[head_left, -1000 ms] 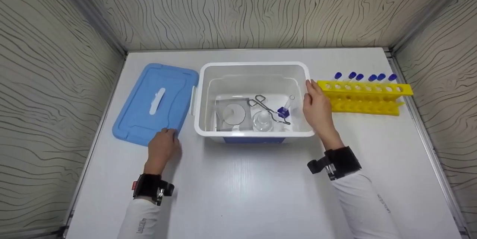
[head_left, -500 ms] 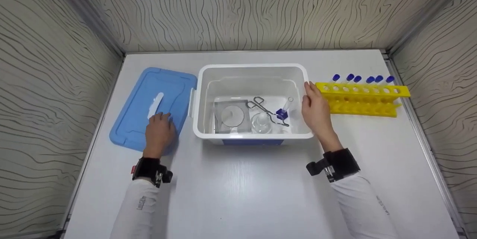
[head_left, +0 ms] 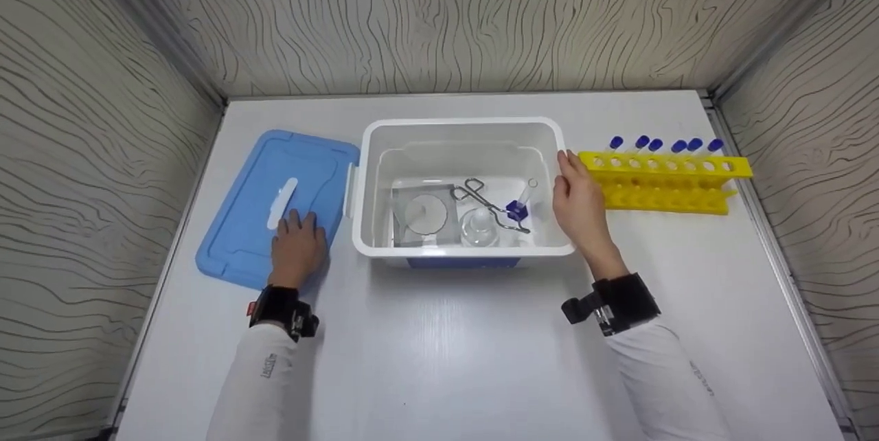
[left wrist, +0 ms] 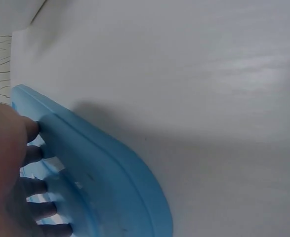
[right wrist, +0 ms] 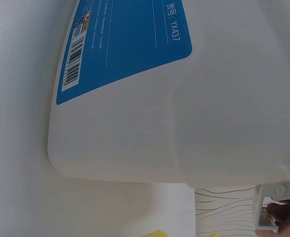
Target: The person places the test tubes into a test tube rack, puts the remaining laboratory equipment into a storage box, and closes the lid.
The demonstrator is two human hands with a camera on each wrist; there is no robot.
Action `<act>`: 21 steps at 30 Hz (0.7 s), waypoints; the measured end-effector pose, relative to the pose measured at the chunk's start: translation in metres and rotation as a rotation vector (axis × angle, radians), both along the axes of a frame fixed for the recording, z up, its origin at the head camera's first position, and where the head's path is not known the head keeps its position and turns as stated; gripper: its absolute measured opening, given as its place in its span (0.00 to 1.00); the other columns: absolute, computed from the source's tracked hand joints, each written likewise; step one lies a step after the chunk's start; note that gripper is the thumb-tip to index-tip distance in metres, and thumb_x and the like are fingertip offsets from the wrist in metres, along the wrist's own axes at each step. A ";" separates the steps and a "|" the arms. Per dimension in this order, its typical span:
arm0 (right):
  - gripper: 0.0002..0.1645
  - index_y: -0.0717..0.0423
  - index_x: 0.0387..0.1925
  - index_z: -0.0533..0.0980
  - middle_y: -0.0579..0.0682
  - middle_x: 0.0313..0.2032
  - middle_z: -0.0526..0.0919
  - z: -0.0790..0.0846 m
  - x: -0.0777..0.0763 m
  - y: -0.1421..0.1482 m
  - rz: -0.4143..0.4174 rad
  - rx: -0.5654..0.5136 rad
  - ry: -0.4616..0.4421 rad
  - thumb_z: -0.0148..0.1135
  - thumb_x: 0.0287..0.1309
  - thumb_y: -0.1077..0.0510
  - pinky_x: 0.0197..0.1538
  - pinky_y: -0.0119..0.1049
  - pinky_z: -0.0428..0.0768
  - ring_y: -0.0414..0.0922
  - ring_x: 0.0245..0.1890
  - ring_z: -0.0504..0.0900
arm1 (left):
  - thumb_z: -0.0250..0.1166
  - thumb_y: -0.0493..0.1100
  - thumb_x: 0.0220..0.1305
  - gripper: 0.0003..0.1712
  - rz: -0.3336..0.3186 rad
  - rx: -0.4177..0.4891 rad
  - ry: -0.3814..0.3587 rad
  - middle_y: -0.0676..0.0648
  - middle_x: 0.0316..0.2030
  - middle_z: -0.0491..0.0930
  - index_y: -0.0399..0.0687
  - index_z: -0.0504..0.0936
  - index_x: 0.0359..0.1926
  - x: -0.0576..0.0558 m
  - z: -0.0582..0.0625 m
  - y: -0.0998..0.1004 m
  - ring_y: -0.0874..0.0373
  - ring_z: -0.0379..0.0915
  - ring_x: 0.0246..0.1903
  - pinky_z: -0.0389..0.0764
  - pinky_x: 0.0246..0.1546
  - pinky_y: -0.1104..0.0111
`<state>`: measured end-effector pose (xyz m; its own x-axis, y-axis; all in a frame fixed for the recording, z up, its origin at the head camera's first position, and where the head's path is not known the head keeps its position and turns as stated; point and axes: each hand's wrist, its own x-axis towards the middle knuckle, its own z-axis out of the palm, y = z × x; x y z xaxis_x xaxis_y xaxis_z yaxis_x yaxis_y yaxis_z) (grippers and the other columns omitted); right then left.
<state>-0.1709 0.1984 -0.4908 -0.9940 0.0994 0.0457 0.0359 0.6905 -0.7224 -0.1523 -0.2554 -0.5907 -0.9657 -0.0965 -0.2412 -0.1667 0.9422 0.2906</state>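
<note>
The fingertips of my left hand (head_left: 297, 249) rest spread on the blue lid (head_left: 237, 242), beside its white handle (head_left: 281, 202). In the left wrist view the fingers touch the tilted lid near its rim. My right hand (head_left: 582, 207) holds the right side of the white storage box (head_left: 463, 252) at the rim. A finger shows through the box's side latch (right wrist: 259, 210) in the right wrist view. Inside the box lie metal tongs (head_left: 489, 205), a square gauze with a white disc (head_left: 426, 215), a clear round bottle (head_left: 478, 229) and a small glass cylinder with a purple base (head_left: 516, 210).
Right of the box stands a yellow test tube rack (head_left: 666, 163) with several blue-capped tubes (head_left: 642, 142). Wood-grain panels (head_left: 412, 22) enclose the white table (head_left: 439, 358) at the back and both sides.
My left hand has moved from the lid's near edge up onto the lid, with its fingers spread. The right hand keeps its hold on the box. The whole view has shifted slightly.
</note>
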 end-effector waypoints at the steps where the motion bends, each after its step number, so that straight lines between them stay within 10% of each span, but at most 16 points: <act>1: 0.29 0.58 0.74 0.59 0.61 0.75 0.60 0.000 0.000 0.000 -0.001 0.000 -0.002 0.45 0.74 0.61 0.73 0.51 0.65 0.57 0.76 0.58 | 0.39 0.48 0.77 0.32 -0.004 -0.005 -0.006 0.26 0.74 0.49 0.34 0.57 0.74 0.002 0.000 0.000 0.27 0.43 0.74 0.57 0.70 0.35; 21: 0.29 0.58 0.73 0.60 0.61 0.75 0.61 -0.001 0.000 0.001 -0.015 -0.024 0.011 0.46 0.73 0.62 0.73 0.51 0.65 0.58 0.76 0.59 | 0.50 0.46 0.73 0.26 -0.070 -0.059 0.027 0.27 0.64 0.68 0.35 0.73 0.64 0.031 0.010 -0.003 0.29 0.67 0.62 0.78 0.52 0.38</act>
<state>-0.1711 0.1997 -0.4918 -0.9918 0.1158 0.0542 0.0381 0.6726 -0.7390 -0.1208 -0.2585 -0.5808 -0.9766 -0.0423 -0.2107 -0.0931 0.9670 0.2373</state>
